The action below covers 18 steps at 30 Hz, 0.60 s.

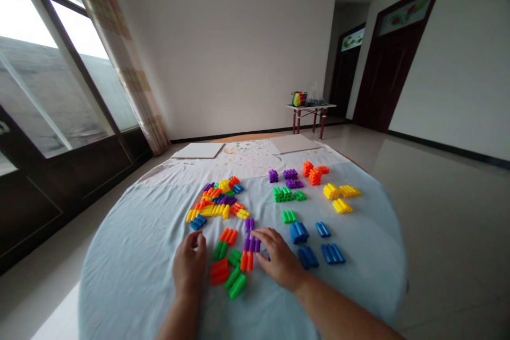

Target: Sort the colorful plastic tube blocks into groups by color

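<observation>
My left hand (pixel 188 264) rests on the pale blue cloth, fingers curled loosely, just left of a red-orange block (pixel 219 271); nothing shows in it. My right hand (pixel 278 258) lies palm down with fingers spread, its fingertips touching a purple block (pixel 252 244). Between the hands lie loose orange (pixel 228 235) and green blocks (pixel 236 283). A mixed heap of coloured blocks (pixel 218 201) lies farther off to the left. To the right, blocks lie grouped by colour: blue (pixel 314 246), green (pixel 288 195), purple (pixel 290 177), orange (pixel 314 172), yellow (pixel 341 196).
The round table (pixel 131 255) is covered with the pale cloth. Two flat white boards (pixel 199 150) (pixel 294 143) lie at its far edge. A small red-legged side table (pixel 311 115) with items stands by the far wall. Windows stand left, dark doors right.
</observation>
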Motion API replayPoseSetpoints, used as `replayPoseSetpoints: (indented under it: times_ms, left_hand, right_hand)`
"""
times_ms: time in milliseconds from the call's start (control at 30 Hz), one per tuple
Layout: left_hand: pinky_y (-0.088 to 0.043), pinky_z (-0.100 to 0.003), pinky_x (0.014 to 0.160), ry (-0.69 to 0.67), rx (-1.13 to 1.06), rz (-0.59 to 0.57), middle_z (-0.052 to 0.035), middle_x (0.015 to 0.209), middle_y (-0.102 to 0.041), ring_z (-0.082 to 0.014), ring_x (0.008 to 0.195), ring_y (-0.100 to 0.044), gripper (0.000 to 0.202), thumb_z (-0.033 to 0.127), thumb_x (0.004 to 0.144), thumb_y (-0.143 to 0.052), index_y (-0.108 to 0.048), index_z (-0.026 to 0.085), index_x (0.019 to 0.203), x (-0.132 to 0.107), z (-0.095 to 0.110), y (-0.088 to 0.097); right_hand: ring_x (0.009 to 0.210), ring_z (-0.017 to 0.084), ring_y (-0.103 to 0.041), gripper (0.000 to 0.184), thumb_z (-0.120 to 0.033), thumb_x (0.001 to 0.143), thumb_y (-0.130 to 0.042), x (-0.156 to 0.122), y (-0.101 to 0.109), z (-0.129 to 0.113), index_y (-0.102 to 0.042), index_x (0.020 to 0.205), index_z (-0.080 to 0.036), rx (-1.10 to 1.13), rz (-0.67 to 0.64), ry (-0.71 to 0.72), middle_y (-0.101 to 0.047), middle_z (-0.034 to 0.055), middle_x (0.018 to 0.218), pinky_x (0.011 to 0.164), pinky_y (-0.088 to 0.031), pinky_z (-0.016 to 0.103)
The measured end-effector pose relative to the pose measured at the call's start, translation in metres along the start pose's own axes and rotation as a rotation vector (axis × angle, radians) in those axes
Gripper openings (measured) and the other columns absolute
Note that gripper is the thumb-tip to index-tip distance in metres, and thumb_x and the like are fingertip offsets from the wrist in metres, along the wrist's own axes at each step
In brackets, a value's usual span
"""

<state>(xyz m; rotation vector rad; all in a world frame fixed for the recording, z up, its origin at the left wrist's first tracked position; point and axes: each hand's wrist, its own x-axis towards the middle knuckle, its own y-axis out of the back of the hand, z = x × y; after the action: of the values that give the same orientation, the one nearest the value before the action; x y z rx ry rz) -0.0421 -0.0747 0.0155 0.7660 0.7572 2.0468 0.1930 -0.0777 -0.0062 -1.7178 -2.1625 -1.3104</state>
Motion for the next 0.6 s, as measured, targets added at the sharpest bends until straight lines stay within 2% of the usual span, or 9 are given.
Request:
replayPoseSetpoints:
  times_ms: [67,167,300,500,600]
  left_hand:
    - [-0.042,-0.031,0.08,-0.109,-0.019,-0.007,-0.0074,0.098,-0.067,-0.0209,0.09,-0.059,0.04,0.046,0.08,-0.039,-0.063,0.02,0.098,-0.005,0.012,0.002]
    - [-0.037,-0.038,0.088,-0.281,0.008,-0.133,-0.0061,0.098,-0.068,-0.024,0.097,-0.057,0.037,0.051,0.077,-0.046,-0.067,0.023,0.09,-0.018,0.037,0.004]
    - [-0.033,-0.039,0.089,-0.367,0.101,-0.299,-0.005,0.093,-0.069,-0.0236,0.096,-0.057,0.038,0.051,0.074,-0.054,-0.067,0.025,0.097,-0.038,0.059,0.0]
    - [-0.032,-0.038,0.088,-0.373,0.166,-0.382,-0.0049,0.099,-0.069,-0.0234,0.098,-0.058,0.027,0.044,0.075,-0.055,-0.069,0.026,0.09,-0.049,0.054,-0.011]
    - [-0.033,-0.037,0.086,-0.369,0.204,-0.378,-0.0044,0.092,-0.07,-0.0236,0.093,-0.06,0.023,0.042,0.073,-0.057,-0.07,0.027,0.084,-0.048,0.049,-0.011]
  right_hand:
    - [0.112,0.023,-0.05,0.059,-0.003,0.073,-0.053,0.0,-0.002,0.002,-0.047,0.128,-0.023,-0.004,0.04,-0.002,-0.056,0.0089,0.118,0.099,-0.042,0.045]
    - [0.114,0.023,-0.049,0.056,-0.006,0.075,-0.054,0.001,-0.002,0.004,-0.046,0.129,-0.022,0.002,0.081,-0.015,-0.055,0.0098,0.119,0.099,-0.042,0.045]
    - [0.111,0.022,-0.051,0.055,-0.008,0.077,-0.054,0.001,-0.001,0.006,-0.044,0.129,-0.022,0.039,0.098,-0.048,-0.054,0.0103,0.12,0.097,-0.044,0.043]
    - [0.099,0.021,-0.056,0.058,-0.007,0.074,-0.057,0.002,-0.001,0.005,-0.046,0.128,-0.024,0.06,0.123,-0.088,-0.056,0.008,0.114,0.09,-0.05,0.04]
    - [0.1,0.022,-0.057,0.056,-0.005,0.073,-0.057,0.003,-0.002,0.003,-0.048,0.125,-0.024,0.035,0.164,-0.119,-0.057,0.0079,0.113,0.091,-0.049,0.041]
